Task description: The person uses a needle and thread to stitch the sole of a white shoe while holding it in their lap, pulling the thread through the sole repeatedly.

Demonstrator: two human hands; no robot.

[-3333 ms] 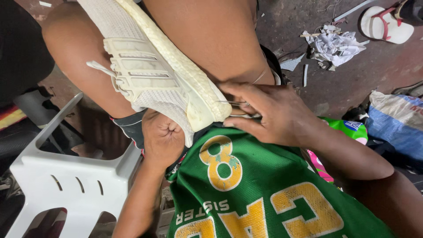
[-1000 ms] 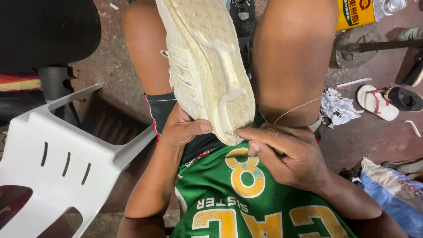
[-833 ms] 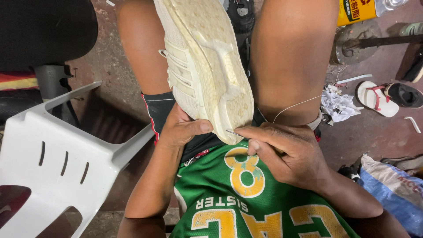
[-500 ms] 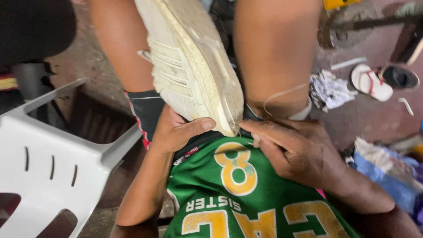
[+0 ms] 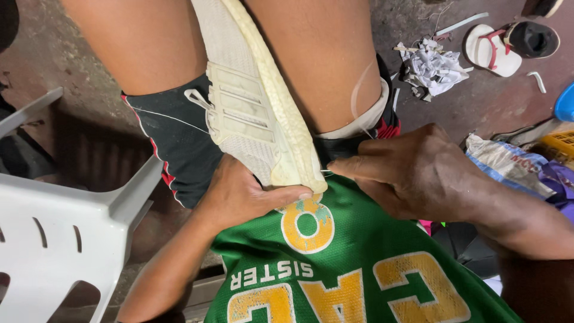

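Observation:
A cream-white sneaker (image 5: pixel 251 113) with a thick foam sole lies between my knees, its end pointing at my green jersey (image 5: pixel 341 269). My left hand (image 5: pixel 245 194) grips that end from below, thumb pressed along the sole's edge. My right hand (image 5: pixel 412 170) pinches a thin metal needle (image 5: pixel 326 171) against the sole's tip. A pale thread (image 5: pixel 359 90) loops from there up over my right thigh.
A white plastic chair (image 5: pixel 66 233) stands at the left. On the dark floor at the upper right lie crumpled paper (image 5: pixel 433 66) and flip-flop sandals (image 5: pixel 493 48). A woven sack (image 5: pixel 511 164) and a yellow crate (image 5: pixel 559 143) sit at the right edge.
The view has tilted and moved closer. The sneaker has turned so its side with stripes shows. Both hands stay at the sole's tip, with the right hand closing on the needle there.

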